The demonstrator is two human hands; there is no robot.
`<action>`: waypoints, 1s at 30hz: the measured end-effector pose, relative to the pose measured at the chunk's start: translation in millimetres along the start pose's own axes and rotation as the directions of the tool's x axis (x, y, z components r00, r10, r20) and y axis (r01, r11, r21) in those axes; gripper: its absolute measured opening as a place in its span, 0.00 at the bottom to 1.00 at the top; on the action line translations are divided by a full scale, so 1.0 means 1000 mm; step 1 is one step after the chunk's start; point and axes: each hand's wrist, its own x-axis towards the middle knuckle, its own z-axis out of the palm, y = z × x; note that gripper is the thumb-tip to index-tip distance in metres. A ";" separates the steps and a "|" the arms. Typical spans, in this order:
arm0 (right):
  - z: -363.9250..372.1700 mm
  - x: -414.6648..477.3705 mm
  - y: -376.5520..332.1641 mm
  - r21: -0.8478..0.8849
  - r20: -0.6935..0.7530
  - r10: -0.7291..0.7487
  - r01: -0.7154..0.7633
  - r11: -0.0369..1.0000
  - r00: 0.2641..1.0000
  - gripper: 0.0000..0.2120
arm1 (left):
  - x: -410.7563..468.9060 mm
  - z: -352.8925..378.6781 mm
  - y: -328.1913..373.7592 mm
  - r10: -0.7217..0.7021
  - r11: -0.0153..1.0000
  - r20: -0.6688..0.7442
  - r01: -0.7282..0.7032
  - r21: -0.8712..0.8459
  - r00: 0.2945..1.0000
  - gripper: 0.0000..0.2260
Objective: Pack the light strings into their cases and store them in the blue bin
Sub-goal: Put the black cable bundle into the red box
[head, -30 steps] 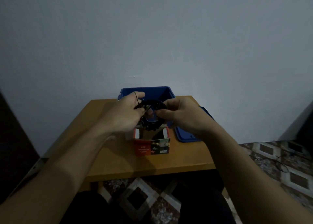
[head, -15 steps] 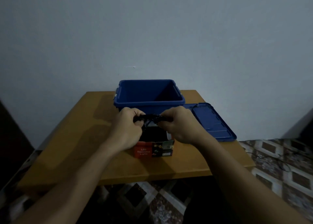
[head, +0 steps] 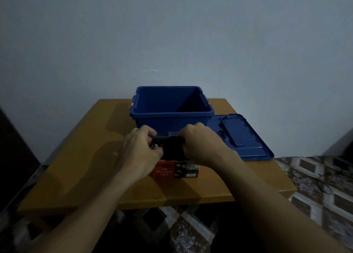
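Black coiled light string (head: 172, 144): a dark, tangled bundle sitting in the open top of the red-and-black cardboard case (head: 175, 172). The case stands just in front of the blue plastic bin (head: 172, 117) on the wooden tabletop (head: 86, 166). Fingers of my left hand (head: 140, 149) and right hand (head: 200, 145) are curled tight, gripping the bundle's two ends. A second ago the bundle was above the case; it is now down in its mouth.
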 end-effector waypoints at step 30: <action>0.026 -0.010 -0.013 0.136 -0.108 0.141 -0.126 0.983 0.984 0.11 | -0.005 0.004 -0.008 0.364 0.879 0.042 -0.357 0.316 0.931 0.07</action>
